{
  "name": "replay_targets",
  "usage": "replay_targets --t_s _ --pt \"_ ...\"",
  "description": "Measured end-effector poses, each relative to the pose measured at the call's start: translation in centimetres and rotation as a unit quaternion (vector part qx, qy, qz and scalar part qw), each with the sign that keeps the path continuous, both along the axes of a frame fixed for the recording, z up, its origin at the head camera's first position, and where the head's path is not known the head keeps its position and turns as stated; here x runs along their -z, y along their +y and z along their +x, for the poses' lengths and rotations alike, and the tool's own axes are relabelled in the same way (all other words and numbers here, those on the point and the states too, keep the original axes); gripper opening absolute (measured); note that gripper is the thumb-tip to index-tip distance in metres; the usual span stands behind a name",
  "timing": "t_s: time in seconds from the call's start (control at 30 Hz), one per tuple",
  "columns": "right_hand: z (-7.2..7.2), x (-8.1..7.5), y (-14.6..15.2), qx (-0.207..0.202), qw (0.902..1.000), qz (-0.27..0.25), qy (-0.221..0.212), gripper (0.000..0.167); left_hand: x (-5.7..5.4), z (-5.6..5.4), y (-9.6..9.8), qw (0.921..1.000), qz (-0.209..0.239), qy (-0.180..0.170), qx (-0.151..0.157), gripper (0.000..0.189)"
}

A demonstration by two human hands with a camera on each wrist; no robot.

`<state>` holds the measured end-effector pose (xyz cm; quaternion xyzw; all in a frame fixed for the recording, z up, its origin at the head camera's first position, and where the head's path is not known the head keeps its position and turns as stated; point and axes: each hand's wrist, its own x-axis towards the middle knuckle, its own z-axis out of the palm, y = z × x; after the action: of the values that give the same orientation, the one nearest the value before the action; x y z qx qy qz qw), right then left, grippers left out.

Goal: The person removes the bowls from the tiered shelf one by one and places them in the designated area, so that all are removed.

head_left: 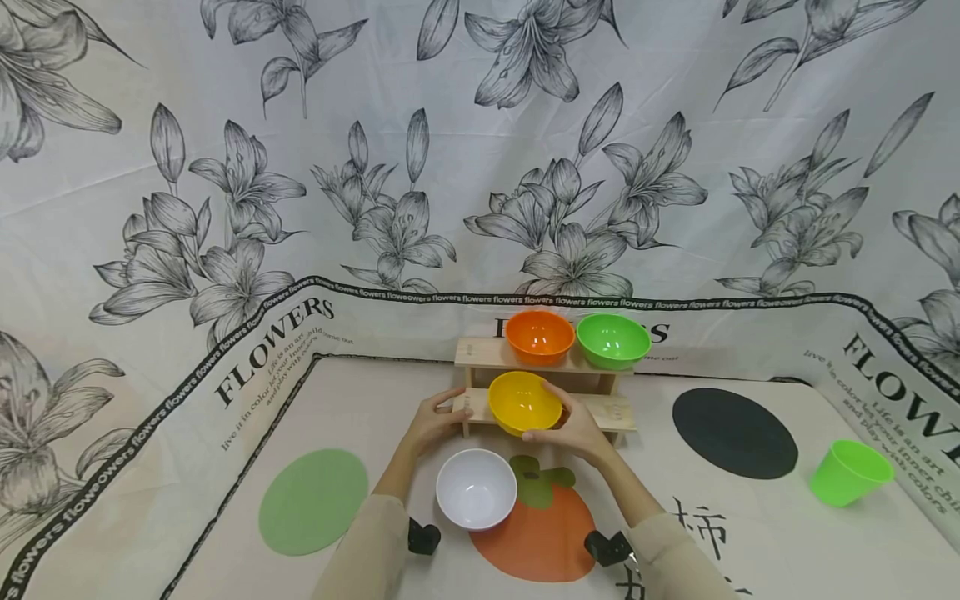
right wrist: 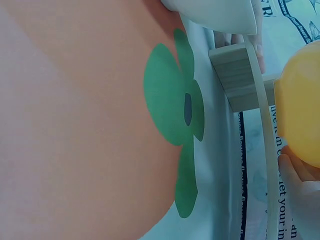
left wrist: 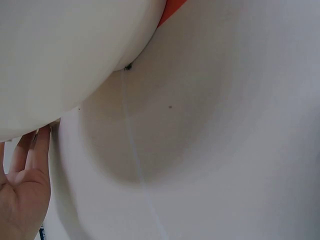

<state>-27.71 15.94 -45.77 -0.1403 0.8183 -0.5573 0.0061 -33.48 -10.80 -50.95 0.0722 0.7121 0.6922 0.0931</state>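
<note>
A yellow bowl is at the lower step of a two-step wooden rack. My right hand holds it from the right, thumb near the front and fingers along the far side. In the right wrist view, the yellow bowl has its base at the step board; a tiny gap cannot be ruled out. My left hand grips the left end of the lower step. A white bowl stands in front of the rack, partly hiding my left hand in the left wrist view.
An orange bowl and a green bowl stand on the upper step. To the right are a black round mat and a green cup. A green round mat lies left. A flowered cloth hangs behind.
</note>
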Motion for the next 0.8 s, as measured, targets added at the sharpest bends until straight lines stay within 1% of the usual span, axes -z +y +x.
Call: replay_targets --t_s 0.33,0.53,0.6,0.8 --pt "1.5 -0.3 0.6 -0.020 0.9996 -0.002 0.018 0.091 0.0 0.0 -0.1 0.9999 0.014 -0.006 0.003 0.057" --pt "2.0 -0.2 1.2 -0.029 0.9991 -0.010 0.030 0.090 0.1 -0.1 -0.1 0.9999 0.016 -0.004 0.004 0.058" --pt "2.2 -0.1 1.4 -0.029 0.9991 -0.010 0.030 0.090 0.0 0.0 -0.1 0.9999 0.016 -0.003 0.004 0.058" --pt "2.9 0.2 2.0 -0.038 0.9986 -0.032 0.016 0.091 0.0 0.0 -0.1 0.9999 0.015 0.000 0.004 0.058"
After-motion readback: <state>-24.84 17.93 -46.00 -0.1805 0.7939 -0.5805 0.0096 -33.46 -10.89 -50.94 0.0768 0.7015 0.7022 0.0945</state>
